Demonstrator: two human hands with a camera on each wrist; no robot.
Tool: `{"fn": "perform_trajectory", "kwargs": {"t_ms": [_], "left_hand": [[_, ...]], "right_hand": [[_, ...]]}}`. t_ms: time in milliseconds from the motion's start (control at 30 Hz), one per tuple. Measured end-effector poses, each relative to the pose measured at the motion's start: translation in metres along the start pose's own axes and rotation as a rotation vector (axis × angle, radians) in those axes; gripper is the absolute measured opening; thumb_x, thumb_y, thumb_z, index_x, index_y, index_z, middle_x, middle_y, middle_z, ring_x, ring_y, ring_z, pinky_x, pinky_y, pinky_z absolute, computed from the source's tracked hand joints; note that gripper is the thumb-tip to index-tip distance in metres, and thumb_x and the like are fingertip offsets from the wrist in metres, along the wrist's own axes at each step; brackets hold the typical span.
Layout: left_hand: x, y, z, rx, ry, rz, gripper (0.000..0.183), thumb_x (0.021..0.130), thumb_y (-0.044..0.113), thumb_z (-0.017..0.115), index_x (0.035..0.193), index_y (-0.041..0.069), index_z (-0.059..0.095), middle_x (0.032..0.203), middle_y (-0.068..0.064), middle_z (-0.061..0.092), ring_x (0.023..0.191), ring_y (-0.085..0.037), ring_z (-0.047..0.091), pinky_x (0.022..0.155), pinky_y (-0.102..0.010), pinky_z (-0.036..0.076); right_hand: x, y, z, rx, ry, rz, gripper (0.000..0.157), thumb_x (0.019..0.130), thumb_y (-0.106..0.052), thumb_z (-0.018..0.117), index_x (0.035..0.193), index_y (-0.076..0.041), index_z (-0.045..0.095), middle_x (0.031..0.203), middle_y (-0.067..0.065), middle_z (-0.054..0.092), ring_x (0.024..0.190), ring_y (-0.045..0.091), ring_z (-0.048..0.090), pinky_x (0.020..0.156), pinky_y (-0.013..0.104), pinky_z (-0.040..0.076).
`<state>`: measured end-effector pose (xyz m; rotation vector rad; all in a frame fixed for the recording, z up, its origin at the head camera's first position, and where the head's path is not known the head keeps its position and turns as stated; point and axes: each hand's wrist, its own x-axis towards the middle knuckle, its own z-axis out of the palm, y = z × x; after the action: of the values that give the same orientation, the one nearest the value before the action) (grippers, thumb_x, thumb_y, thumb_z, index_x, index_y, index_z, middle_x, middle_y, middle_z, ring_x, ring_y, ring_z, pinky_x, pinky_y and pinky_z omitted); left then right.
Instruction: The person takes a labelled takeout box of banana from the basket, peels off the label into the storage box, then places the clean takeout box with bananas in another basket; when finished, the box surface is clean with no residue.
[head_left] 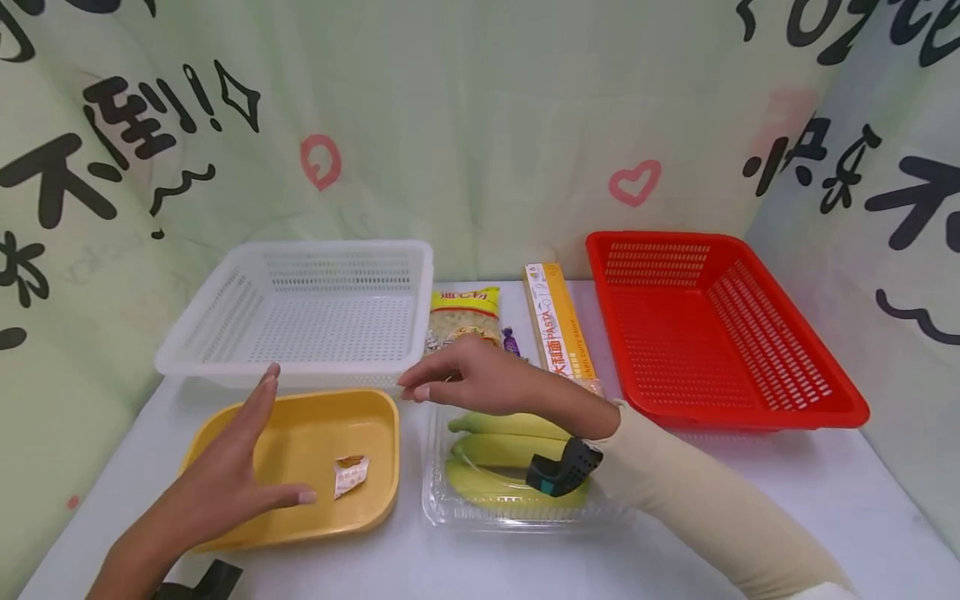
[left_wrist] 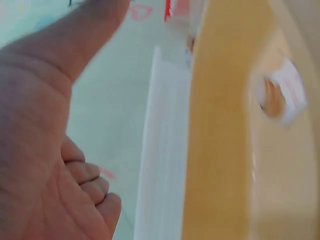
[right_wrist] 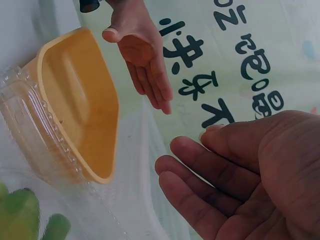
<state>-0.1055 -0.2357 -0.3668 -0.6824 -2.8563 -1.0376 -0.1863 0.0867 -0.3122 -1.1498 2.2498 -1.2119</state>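
Note:
My left hand (head_left: 217,479) hovers over the left side of the yellow tray (head_left: 315,512), fingers straight, thumb spread, holding nothing. In the tray lies a small white-and-brown wrapped packet (head_left: 351,477), blurred in the left wrist view. My right hand (head_left: 480,377) hangs in the air between the tray and the clear plastic box (head_left: 450,510) of bananas (head_left: 510,450). Its fingers bend loosely with nothing between them, as the right wrist view of the right hand (right_wrist: 225,185) shows. The right forearm hides part of the box.
Behind the tray stands a white basket (head_left: 345,329); a red basket (head_left: 697,333) is at the right. Between them lie a yellow-topped food bag (head_left: 465,310), a small purple-wrapped item (head_left: 510,342) and a pasta box (head_left: 558,321). A printed curtain (head_left: 480,125) borders the table.

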Motion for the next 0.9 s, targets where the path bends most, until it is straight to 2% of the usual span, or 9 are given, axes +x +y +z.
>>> {"fn": "perform_trajectory", "kwargs": {"t_ms": [133,267,400,467,567,600,700,800,900], "left_hand": [[0.009,0.014,0.007,-0.004,-0.010,-0.019,0.129,0.069,0.043,0.087,0.157,0.017,-0.003,0.162,-0.002,-0.001,0.144,-0.036,0.013,0.114,-0.031,0.019],[0.018,0.027,0.014,-0.049,-0.037,-0.031,0.128,0.069,0.051,0.084,0.157,0.022,-0.003,0.162,0.003,-0.001,0.145,-0.033,0.013,0.106,-0.061,0.026],[0.024,0.037,0.023,-0.091,-0.038,-0.013,0.128,0.067,0.048,0.086,0.157,0.021,-0.001,0.162,0.005,0.000,0.146,-0.030,0.012,0.106,-0.061,0.025],[0.027,0.042,0.029,-0.111,-0.056,-0.010,0.128,0.067,0.048,0.086,0.157,0.021,-0.002,0.162,0.006,-0.001,0.146,-0.028,0.011,0.108,-0.059,0.025],[0.032,0.051,0.040,-0.145,-0.104,-0.004,0.128,0.068,0.051,0.084,0.157,0.020,-0.003,0.162,0.006,-0.005,0.146,-0.027,0.009,0.105,-0.054,0.034],[0.033,0.053,0.044,-0.159,-0.117,0.001,0.128,0.068,0.051,0.083,0.157,0.019,-0.003,0.162,0.006,-0.006,0.146,-0.026,0.009,0.105,-0.053,0.035],[0.038,0.061,0.055,-0.181,-0.136,0.009,0.130,0.067,0.053,0.084,0.157,0.016,-0.002,0.162,0.007,-0.008,0.147,-0.024,0.007,0.107,-0.050,0.033],[0.041,0.066,0.063,-0.193,-0.128,0.019,0.133,0.065,0.050,0.086,0.157,0.014,-0.003,0.161,0.007,-0.010,0.147,-0.022,0.005,0.112,-0.052,0.021],[0.041,0.070,0.069,-0.213,-0.113,0.029,0.136,0.064,0.046,0.089,0.156,0.014,-0.006,0.161,0.007,-0.012,0.147,-0.023,0.004,0.112,-0.053,0.019]], "right_hand": [[-0.013,-0.002,-0.010,0.039,0.026,0.023,0.027,0.095,-0.009,0.063,0.121,-0.002,0.068,0.105,-0.001,0.072,0.097,0.006,0.065,0.083,0.025,0.053],[-0.029,-0.005,-0.018,0.062,0.061,0.042,0.027,0.095,-0.011,0.063,0.121,-0.004,0.068,0.104,-0.003,0.072,0.096,0.010,0.066,0.079,0.027,0.053],[-0.043,-0.004,-0.022,0.037,0.078,0.082,0.027,0.096,-0.014,0.062,0.122,-0.007,0.068,0.106,-0.005,0.072,0.090,0.014,0.065,0.072,0.026,0.049],[-0.050,-0.001,-0.022,0.044,0.097,0.097,0.027,0.097,-0.014,0.061,0.123,-0.007,0.068,0.107,-0.004,0.071,0.092,0.015,0.065,0.076,0.026,0.051],[-0.062,0.005,-0.023,0.052,0.141,0.101,0.027,0.099,-0.015,0.058,0.122,-0.005,0.068,0.109,0.000,0.071,0.100,0.012,0.065,0.085,0.027,0.052],[-0.066,0.007,-0.024,0.046,0.156,0.103,0.028,0.099,-0.016,0.057,0.123,-0.005,0.067,0.110,0.000,0.071,0.092,0.011,0.066,0.082,0.026,0.053],[-0.079,0.014,-0.025,0.031,0.168,0.118,0.034,0.100,-0.018,0.056,0.130,-0.005,0.062,0.117,0.003,0.069,0.097,0.013,0.065,0.080,0.026,0.053],[-0.092,0.019,-0.027,0.017,0.147,0.143,0.042,0.099,-0.019,0.057,0.139,-0.006,0.054,0.126,0.003,0.064,0.107,0.023,0.060,0.079,0.028,0.054],[-0.103,0.024,-0.028,0.015,0.125,0.161,0.047,0.098,-0.019,0.059,0.142,-0.007,0.050,0.131,0.005,0.061,0.120,0.032,0.052,0.085,0.032,0.054]]}}
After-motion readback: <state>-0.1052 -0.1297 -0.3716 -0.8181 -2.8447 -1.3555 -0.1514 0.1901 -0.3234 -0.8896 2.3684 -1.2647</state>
